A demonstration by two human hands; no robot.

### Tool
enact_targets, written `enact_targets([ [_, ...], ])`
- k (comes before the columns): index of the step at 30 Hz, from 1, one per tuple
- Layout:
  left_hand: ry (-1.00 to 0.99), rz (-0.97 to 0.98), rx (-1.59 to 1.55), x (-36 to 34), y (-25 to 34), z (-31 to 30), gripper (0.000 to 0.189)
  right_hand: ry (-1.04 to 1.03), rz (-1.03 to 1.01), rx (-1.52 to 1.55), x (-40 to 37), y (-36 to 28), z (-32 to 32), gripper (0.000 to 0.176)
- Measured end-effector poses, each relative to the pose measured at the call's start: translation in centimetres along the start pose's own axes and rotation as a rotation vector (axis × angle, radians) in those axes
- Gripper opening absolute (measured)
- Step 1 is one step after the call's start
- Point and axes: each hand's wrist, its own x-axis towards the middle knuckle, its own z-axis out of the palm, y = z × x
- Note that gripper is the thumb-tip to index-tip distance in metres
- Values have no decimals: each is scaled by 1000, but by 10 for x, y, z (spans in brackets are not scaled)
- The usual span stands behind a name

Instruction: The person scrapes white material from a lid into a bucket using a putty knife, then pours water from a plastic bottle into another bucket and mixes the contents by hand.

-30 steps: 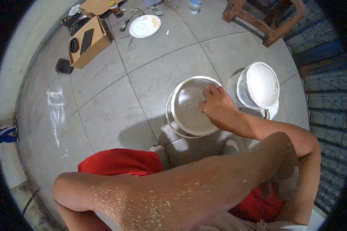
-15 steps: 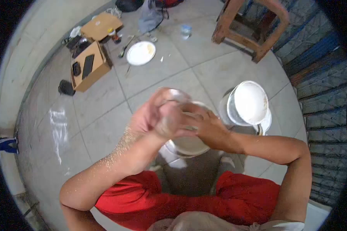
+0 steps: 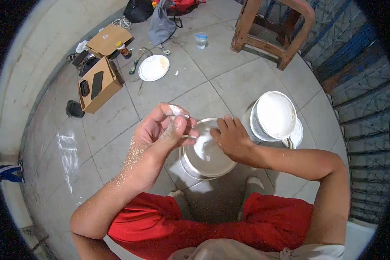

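Note:
My left hand (image 3: 162, 130) is raised left of a white bucket (image 3: 188, 168). Its fingers curl loosely with gaps between them, and white paste coats the index finger and thumb. Pale crumbs stick to that wrist and forearm. My right hand (image 3: 235, 141) hangs palm down over the right side of the same bucket, fingers bent and slightly apart, nothing visible in them. Inside the bucket is whitish material. To the right stands a second bucket (image 3: 258, 127), filled close to its rim with white paste (image 3: 276, 113).
A round white lid (image 3: 151, 69) lies on the tiles beside a cardboard box (image 3: 102, 93). Farther back are a plastic water cup (image 3: 201, 41), a grey bag (image 3: 161, 24) and a wooden stool (image 3: 247, 37). A white smear (image 3: 67, 151) marks the floor at left. Metal bars line the right.
My hands were together over the bucket, blurred by motion. Now they are apart: the left has moved left, the right stays at the bucket's right side. The view has shifted slightly.

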Motion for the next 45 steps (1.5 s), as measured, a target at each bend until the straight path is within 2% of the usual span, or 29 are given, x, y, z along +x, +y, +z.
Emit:
enact_targets([
  [2,-1,-1,25,0,0,1,31,221,18,-38,1,3,12,24],
  [3,17,6,21,0,1,1,30,211,25,-39,2,6,10,24],
  [5,40,13,13,1,3,0,28,279,62,541,6,16,5,25],
  [6,33,10,9,1,3,-1,28,275,69,538,9,21,-1,25],
  [8,78,3,-8,0,3,-2,26,-207,517,1866,14,32,-13,25],
  [9,75,4,-11,0,2,-4,26,-231,507,2154,11,37,-15,32],
  [10,88,3,5,0,1,-5,25,-229,510,2152,6,41,-18,32],
  [12,99,2,21,1,1,-6,25,-291,526,2394,-1,46,-28,31],
  [16,126,-18,-6,0,2,-3,22,-240,509,2410,-15,49,-35,25],
  [22,116,-18,22,-1,1,-2,22,-223,441,2110,-25,53,-28,25],
  [24,116,-26,36,-1,0,-2,22,-222,345,1928,-25,54,-24,25],
  [28,112,-39,47,-2,-2,0,22,-202,307,1881,-28,55,-26,21],
  [32,108,-31,98,2,0,1,25,-273,248,1750,-28,59,-36,16],
  [34,115,-34,96,3,1,3,26,-228,276,1846,-25,57,-45,15],
  [37,81,-33,112,6,-3,2,25,-154,264,1813,-24,59,-41,15],
  [38,77,-44,106,6,-3,2,24,-153,260,1815,-24,60,-42,15],
  [40,79,-63,105,4,-3,2,24,-147,380,1778,-27,60,-42,15],
  [45,69,-70,91,6,-2,4,20,-177,425,1776,-27,66,-42,15],
])
